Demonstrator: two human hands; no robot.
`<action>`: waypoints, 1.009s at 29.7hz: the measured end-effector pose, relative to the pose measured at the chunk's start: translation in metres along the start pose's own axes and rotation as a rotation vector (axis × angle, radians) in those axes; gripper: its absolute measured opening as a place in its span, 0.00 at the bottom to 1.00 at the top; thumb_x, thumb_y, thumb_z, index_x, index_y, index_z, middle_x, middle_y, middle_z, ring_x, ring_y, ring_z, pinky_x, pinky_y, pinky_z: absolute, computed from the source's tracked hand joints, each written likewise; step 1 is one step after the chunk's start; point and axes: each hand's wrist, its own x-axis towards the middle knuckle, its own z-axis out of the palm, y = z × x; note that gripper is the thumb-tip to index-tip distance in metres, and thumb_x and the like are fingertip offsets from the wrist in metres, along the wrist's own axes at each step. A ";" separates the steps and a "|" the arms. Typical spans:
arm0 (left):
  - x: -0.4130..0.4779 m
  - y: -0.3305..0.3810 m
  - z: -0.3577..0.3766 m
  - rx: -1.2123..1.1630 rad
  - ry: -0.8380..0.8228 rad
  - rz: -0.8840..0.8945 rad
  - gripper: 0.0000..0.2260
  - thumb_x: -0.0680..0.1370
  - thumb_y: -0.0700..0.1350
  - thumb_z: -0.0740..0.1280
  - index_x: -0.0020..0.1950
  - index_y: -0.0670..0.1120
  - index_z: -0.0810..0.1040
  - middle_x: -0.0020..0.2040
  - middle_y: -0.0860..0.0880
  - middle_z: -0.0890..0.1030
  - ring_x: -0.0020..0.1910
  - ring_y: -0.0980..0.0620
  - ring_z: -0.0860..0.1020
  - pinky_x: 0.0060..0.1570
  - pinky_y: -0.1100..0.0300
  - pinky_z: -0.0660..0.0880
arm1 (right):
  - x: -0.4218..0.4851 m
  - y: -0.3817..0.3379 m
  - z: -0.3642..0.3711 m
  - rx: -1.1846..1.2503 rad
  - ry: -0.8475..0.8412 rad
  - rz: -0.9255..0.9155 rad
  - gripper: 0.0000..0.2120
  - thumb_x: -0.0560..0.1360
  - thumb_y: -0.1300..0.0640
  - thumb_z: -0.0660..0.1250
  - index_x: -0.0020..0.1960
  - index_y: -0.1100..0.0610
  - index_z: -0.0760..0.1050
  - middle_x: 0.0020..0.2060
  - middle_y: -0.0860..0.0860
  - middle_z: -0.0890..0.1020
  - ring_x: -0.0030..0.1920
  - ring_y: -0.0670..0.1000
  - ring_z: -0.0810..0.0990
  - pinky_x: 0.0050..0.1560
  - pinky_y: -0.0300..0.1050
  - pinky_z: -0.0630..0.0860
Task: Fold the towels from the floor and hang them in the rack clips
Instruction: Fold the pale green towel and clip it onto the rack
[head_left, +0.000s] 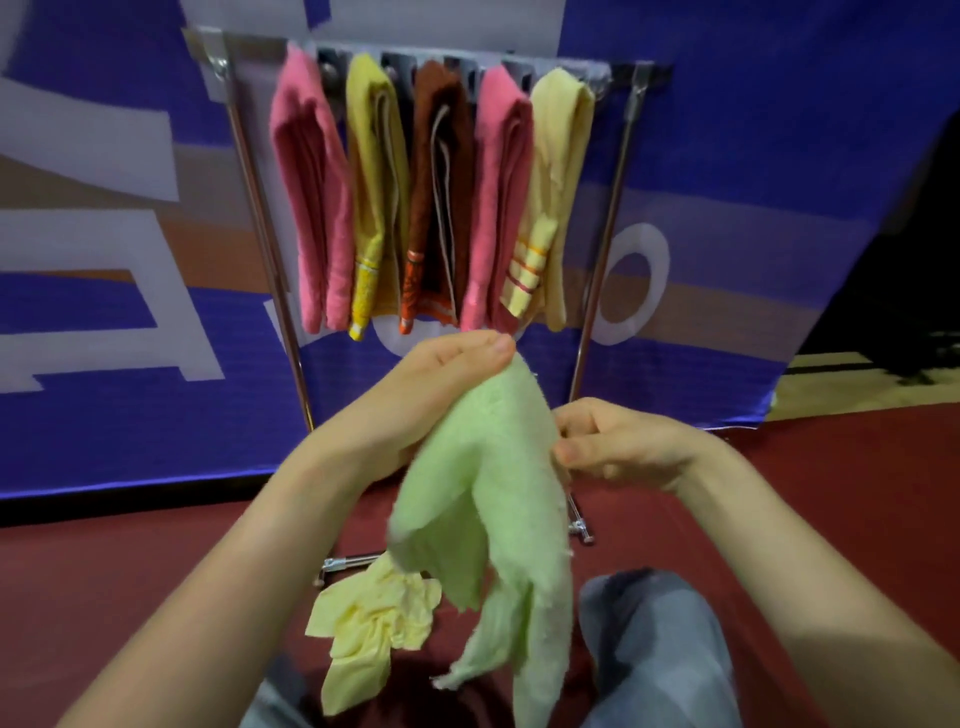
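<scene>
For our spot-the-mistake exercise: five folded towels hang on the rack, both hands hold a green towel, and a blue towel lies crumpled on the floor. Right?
Not quite: the head view shows the floor towel is pale yellow, not blue. Five folded towels do hang on the rack, and the left hand and right hand hold the green towel.

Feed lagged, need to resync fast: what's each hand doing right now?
Left hand: pinches the top corner of the green towel.
Right hand: pinches the same towel's right edge.
</scene>
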 end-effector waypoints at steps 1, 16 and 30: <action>0.001 0.002 -0.001 -0.019 0.019 0.012 0.14 0.67 0.48 0.59 0.23 0.50 0.77 0.21 0.54 0.75 0.21 0.63 0.73 0.24 0.71 0.70 | 0.002 0.010 -0.001 0.007 0.016 0.004 0.25 0.58 0.43 0.75 0.46 0.60 0.80 0.32 0.43 0.84 0.35 0.38 0.80 0.41 0.29 0.74; 0.035 0.006 -0.030 0.127 -0.288 -0.260 0.21 0.69 0.66 0.60 0.34 0.51 0.81 0.23 0.58 0.74 0.26 0.63 0.72 0.34 0.66 0.70 | 0.017 -0.037 -0.019 0.185 0.206 -0.251 0.19 0.58 0.46 0.76 0.43 0.56 0.83 0.34 0.47 0.85 0.35 0.42 0.82 0.35 0.33 0.77; 0.139 0.044 -0.005 -0.024 -0.247 -0.124 0.17 0.67 0.59 0.60 0.33 0.49 0.82 0.27 0.54 0.79 0.28 0.58 0.75 0.31 0.65 0.67 | 0.000 -0.072 -0.093 0.157 0.462 -0.323 0.11 0.62 0.49 0.64 0.36 0.51 0.84 0.33 0.45 0.85 0.35 0.40 0.82 0.36 0.32 0.77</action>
